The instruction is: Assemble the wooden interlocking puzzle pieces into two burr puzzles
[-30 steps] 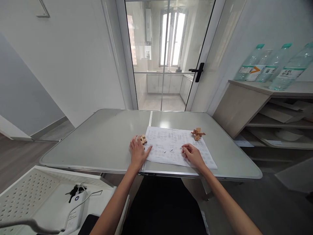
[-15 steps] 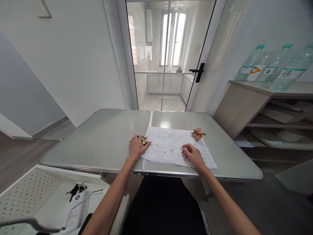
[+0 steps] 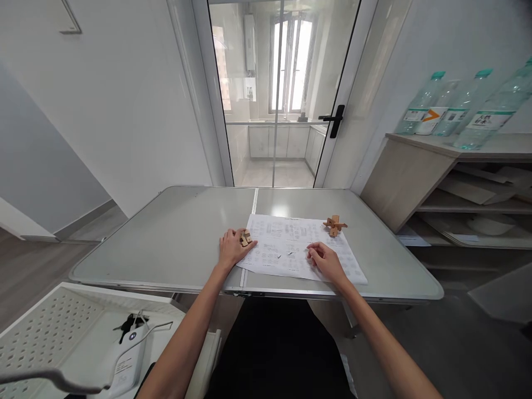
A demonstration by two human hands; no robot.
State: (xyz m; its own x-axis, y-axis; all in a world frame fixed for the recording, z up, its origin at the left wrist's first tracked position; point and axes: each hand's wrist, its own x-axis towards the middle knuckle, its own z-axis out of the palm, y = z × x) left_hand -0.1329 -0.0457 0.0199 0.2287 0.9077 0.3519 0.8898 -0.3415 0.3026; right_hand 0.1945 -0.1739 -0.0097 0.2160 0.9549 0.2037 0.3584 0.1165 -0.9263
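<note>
A small pale wooden interlocking puzzle (image 3: 246, 238) sits at the left edge of the printed sheet (image 3: 299, 266). My left hand (image 3: 231, 248) grips it between thumb and fingers, which partly hide it. On the right part of the sheet rests my right hand (image 3: 326, 260), its fingers loosely bent and a little apart, with nothing visible in them. Small printed diagrams cover the paper, and two dark check-like marks show near its middle. A brown wooden cross-shaped puzzle (image 3: 333, 226) stands at the sheet's upper right corner, beyond my right hand.
The grey folding table (image 3: 174, 238) has a metal seam across its middle. At lower left, a white basket (image 3: 78, 332) holds keys and a white device. Plastic bottles (image 3: 457, 113) stand on the shelf unit (image 3: 419, 177) at right. A glass door (image 3: 282, 100) is behind the table.
The camera view shifts slightly. Both hands stay in almost the same places, the left still on the pale puzzle and the right on the sheet.
</note>
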